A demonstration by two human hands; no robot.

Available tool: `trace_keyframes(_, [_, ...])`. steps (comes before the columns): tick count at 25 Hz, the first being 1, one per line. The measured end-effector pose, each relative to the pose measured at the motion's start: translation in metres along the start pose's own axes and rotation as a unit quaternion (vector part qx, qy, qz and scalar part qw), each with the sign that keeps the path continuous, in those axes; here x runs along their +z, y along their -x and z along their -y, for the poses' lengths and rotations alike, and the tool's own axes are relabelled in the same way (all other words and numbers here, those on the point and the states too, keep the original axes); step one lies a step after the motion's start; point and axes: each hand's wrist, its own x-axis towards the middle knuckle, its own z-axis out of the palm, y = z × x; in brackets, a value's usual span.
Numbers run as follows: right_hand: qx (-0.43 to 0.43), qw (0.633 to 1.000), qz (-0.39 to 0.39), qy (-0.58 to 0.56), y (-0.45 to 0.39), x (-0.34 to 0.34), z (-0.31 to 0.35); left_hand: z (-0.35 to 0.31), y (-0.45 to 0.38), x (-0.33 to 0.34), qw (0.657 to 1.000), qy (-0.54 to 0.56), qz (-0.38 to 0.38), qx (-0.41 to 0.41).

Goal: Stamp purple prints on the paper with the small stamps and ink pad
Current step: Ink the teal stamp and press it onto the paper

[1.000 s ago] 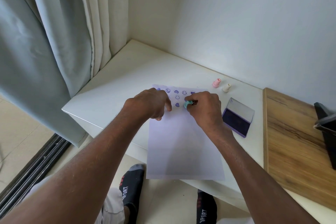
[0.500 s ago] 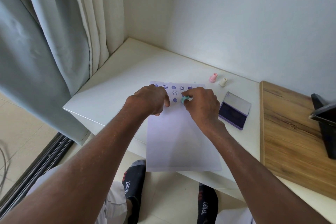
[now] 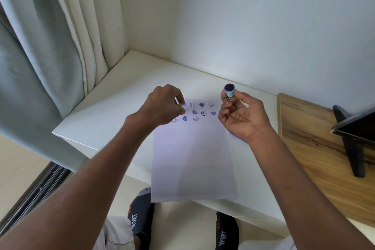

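Observation:
A white sheet of paper (image 3: 192, 158) lies on the white table (image 3: 125, 95), hanging over the near edge. Its top carries rows of purple smiley and heart prints (image 3: 197, 112). My right hand (image 3: 241, 114) is raised above the paper's right edge, pinching a small teal stamp (image 3: 230, 90) with its purple inked face turned up towards me. My left hand (image 3: 162, 106) hovers over the left end of the prints, fingers closed on a small yellow stamp (image 3: 179, 105). Only a purple corner of the ink pad (image 3: 237, 136) shows beneath my right wrist.
A wooden board (image 3: 316, 148) lies at the right with a black stand (image 3: 355, 138) on it. Curtains (image 3: 50, 46) hang at the left, walls close behind the table. My feet in black socks (image 3: 140, 215) are below the table edge.
My right hand has lifted the teal stamp off the paper and turned its inked face up. My left hand has shifted slightly left. The pink and cream stamps are now hidden.

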Motion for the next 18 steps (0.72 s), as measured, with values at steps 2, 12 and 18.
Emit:
trace_keyframes(2, [0.013, 0.996, 0.053, -0.076, 0.003, -0.005, 0.005, -0.005, -0.002, 0.005, 0.998, 0.052, -0.02, -0.014])
trace_keyframes(12, [-0.075, 0.992, -0.035, 0.1, 0.008, -0.006, 0.007, -0.044, -0.009, 0.03, 0.896, 0.441, 0.02, -0.056])
trace_keyframes(18, [-0.158, 0.951, -0.076, 0.255, 0.011, -0.004, 0.004, -0.057, -0.012, 0.041, 0.885, 0.461, 0.022, -0.064])
